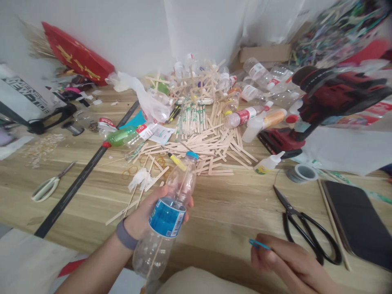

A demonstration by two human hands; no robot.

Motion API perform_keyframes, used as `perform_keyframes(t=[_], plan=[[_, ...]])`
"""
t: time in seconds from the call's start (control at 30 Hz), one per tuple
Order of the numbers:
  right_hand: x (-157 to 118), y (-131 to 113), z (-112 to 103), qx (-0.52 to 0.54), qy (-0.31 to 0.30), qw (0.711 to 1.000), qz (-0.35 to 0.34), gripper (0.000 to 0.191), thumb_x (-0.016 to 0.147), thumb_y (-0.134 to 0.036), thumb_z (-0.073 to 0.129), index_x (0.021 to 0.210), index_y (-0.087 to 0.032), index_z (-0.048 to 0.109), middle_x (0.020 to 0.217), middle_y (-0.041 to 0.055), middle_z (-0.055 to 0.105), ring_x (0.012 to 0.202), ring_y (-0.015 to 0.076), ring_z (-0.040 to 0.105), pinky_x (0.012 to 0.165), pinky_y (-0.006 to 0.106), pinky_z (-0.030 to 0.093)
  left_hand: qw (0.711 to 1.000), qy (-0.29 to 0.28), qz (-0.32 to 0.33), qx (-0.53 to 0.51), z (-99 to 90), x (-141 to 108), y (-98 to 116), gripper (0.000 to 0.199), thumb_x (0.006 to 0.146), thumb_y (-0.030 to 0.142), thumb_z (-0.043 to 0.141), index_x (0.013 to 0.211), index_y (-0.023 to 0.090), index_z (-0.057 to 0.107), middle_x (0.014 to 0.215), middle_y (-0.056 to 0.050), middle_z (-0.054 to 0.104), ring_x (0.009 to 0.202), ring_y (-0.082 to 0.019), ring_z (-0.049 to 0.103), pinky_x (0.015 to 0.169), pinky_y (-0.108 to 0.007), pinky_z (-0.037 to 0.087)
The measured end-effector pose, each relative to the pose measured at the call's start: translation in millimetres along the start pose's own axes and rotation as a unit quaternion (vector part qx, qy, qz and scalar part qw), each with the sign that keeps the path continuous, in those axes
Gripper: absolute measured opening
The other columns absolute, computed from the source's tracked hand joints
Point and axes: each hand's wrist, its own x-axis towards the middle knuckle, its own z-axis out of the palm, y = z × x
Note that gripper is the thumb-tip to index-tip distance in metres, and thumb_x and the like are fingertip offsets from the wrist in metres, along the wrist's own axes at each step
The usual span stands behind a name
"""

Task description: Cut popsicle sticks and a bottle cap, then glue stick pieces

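Observation:
My left hand (150,206) is wrapped round a clear plastic bottle (180,183) with a blue label and a blue cap. The bottle is tilted, its cap pointing away from me, and a thin stick shows through its wall. A wristband sits on my left wrist. At the lower right, my right hand (272,255) pinches a small blue ring-like strip (259,244), held apart from the bottle. Black-handled scissors (301,224) lie just beyond my right hand.
Wooden sticks (211,147) are heaped mid-table, with plastic bottles behind. A red drill (324,98), glue bottle (269,163), tape roll (302,173) and dark tablet (355,216) occupy the right. White-handled scissors (47,188) and a black bar (73,185) lie left.

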Motion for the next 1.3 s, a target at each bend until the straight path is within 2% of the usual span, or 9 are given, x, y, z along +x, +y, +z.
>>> perform_keyframes(t=[0.07,0.13,0.23,0.33,0.43,0.6,0.73,0.9,1.3], plan=[[13,-7,5,-0.038,0.017,0.998,-0.04,0.031,0.101,-0.03,0.038,0.075,-0.022,0.054,0.072,0.0005,0.061,0.066,0.0121,0.062,0.06,0.021,0.05,1.0,-0.009,-0.009,0.004,6.5,2,0,0.052,0.076,0.053,0.071,0.11,0.014,0.065,0.096,-0.01,0.072,0.073,-0.021,0.07,0.063,-0.026,0.05],[27,-12,9,-0.089,0.069,0.989,-0.1,0.022,0.098,-0.02,0.043,0.079,-0.021,0.052,0.101,0.0081,0.062,0.089,0.0152,0.063,0.074,0.025,0.053,1.0,-0.015,-0.019,0.01,13.5,3,0,0.05,0.077,0.05,0.072,0.112,0.014,0.064,0.1,-0.011,0.072,0.076,-0.022,0.071,0.065,-0.027,0.05],[48,-17,12,-0.164,0.148,0.959,-0.176,0.015,0.095,-0.011,0.044,0.084,-0.019,0.05,0.14,0.0174,0.042,0.113,0.0203,0.055,0.085,0.032,0.051,0.999,-0.016,-0.032,0.019,20.6,2,-1,0.048,0.078,0.05,0.071,0.11,0.015,0.064,0.098,-0.01,0.072,0.076,-0.023,0.071,0.066,-0.027,0.05],[67,-21,11,-0.253,0.198,0.917,-0.238,0.014,0.092,-0.005,0.046,0.089,-0.018,0.049,0.148,0.0212,0.034,0.13,0.0283,0.042,0.096,0.043,0.046,0.999,-0.019,-0.038,0.017,21.1,0,-4,0.049,0.079,0.051,0.069,0.113,0.016,0.063,0.094,-0.009,0.072,0.074,-0.022,0.071,0.066,-0.027,0.05],[77,-25,11,-0.307,0.233,0.886,-0.259,0.013,0.09,-0.003,0.048,0.092,-0.016,0.051,0.146,0.0236,0.035,0.138,0.0333,0.029,0.104,0.05,0.038,0.998,-0.038,-0.047,0.003,16.9,-1,-8,0.05,0.081,0.051,0.066,0.118,0.017,0.061,0.096,-0.01,0.073,0.075,-0.023,0.071,0.065,-0.027,0.05],[63,-23,13,-0.225,0.266,0.908,-0.233,0.012,0.094,-0.011,0.045,0.085,-0.018,0.049,0.142,0.0196,0.041,0.129,0.0269,0.042,0.101,0.042,0.04,0.999,-0.038,-0.031,-0.019,9.5,2,-9,0.048,0.081,0.052,0.067,0.113,0.017,0.063,0.093,-0.009,0.073,0.073,-0.023,0.071,0.06,-0.025,0.049],[40,-12,11,-0.145,0.204,0.953,-0.17,0.024,0.101,-0.027,0.037,0.085,-0.021,0.053,0.115,0.0106,0.06,0.103,0.0162,0.062,0.082,0.025,0.05,0.999,-0.028,-0.016,-0.018,10.0,2,-5,0.049,0.078,0.053,0.068,0.11,0.015,0.065,0.094,-0.009,0.072,0.072,-0.022,0.071,0.062,-0.026,0.05],[16,0,15,-0.017,0.099,0.993,-0.07,0.036,0.101,-0.043,0.033,0.091,-0.024,0.061,0.08,0.0017,0.066,0.072,0.0141,0.066,0.063,0.022,0.051,1.0,-0.018,0.002,-0.009,8.4,1,-3,0.056,0.077,0.058,0.067,0.109,0.012,0.066,0.093,-0.009,0.071,0.071,-0.02,0.069,0.063,-0.025,0.05],[-6,9,5,0.019,0.092,0.996,-0.009,0.048,0.099,-0.05,0.034,0.071,-0.022,0.062,0.063,0.0011,0.063,0.054,0.015,0.062,0.05,0.022,0.048,0.999,0.04,0.026,-0.023,6.8,-5,1,0.057,0.069,0.056,0.076,0.106,0.012,0.069,0.092,-0.008,0.071,0.071,-0.02,0.069,0.063,-0.026,0.052]])
